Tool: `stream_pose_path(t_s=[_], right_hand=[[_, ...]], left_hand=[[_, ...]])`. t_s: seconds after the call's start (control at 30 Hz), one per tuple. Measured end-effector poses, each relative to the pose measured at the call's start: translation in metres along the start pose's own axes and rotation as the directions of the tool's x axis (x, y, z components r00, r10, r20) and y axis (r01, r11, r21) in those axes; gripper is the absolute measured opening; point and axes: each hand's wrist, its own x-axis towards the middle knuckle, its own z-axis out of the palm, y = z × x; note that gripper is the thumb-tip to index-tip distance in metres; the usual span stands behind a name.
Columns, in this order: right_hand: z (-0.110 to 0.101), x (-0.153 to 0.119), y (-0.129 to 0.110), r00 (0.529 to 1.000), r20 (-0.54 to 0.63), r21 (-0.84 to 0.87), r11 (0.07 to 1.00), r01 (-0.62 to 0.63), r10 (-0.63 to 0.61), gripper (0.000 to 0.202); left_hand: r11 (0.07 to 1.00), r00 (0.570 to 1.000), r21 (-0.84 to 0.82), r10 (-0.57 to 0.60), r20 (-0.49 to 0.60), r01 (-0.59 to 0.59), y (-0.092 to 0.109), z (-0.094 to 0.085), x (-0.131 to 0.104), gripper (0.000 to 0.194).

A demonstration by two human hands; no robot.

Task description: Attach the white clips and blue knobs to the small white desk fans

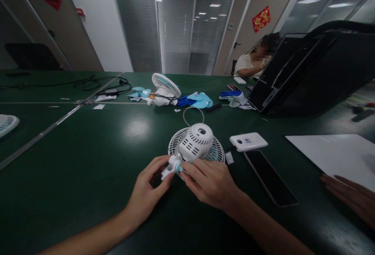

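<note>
A small white fan (pixel 195 141) lies face down on the green table, its rounded motor housing up and its round grille beneath. At its near left side is a white clip bracket (pixel 169 170) with a light blue knob (pixel 178 165). My left hand (pixel 150 188) pinches the bracket between thumb and fingers. My right hand (pixel 211 180) has its thumb and fingertips closed on the blue knob, with the knuckles close to the housing. The contact spots under the fingertips are partly hidden.
White power bank (pixel 252 141) and dark phone (pixel 271 177) lie to the right. Another fan (pixel 166 87), blue blades (pixel 200 100) and gloves are farther back. A black case (pixel 316 71) stands at right, near a white sheet (pixel 336 151) and another person's hand (pixel 350 194). A person sits behind.
</note>
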Motion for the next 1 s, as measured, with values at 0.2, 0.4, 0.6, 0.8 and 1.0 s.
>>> stream_pose_path(t_s=[0.2, 0.4, 0.6, 0.8, 1.0], right_hand=[[0.008, -0.003, 0.003, 0.999, -0.050, -0.011, 1.000, 0.014, -0.014, 0.011], [0.015, 0.004, -0.011, 0.986, -0.130, -0.011, 0.994, -0.105, 0.103, 0.023], [0.004, -0.001, 0.002, 1.000, 0.004, 0.020, 1.000, 0.004, -0.004, 0.018], [0.007, -0.003, 0.006, 0.999, -0.037, 0.025, 0.999, 0.033, -0.032, 0.012], [0.013, 0.002, -0.007, 0.994, -0.097, 0.022, 0.999, -0.050, 0.052, 0.018]], left_hand=[[1.000, 1.000, 0.000, 0.001, 0.000, -0.001, -0.004, 0.000, -0.002, 0.032], [1.000, 1.000, 0.014, 0.008, 0.015, -0.009, -0.003, -0.001, -0.002, 0.032], [1.000, 1.000, -0.010, 0.007, 0.014, -0.006, -0.003, -0.001, 0.000, 0.032], [1.000, 1.000, -0.014, 0.002, 0.012, -0.002, -0.002, 0.000, -0.001, 0.032], [1.000, 1.000, 0.003, 0.003, 0.016, -0.003, -0.001, -0.001, -0.001, 0.032]])
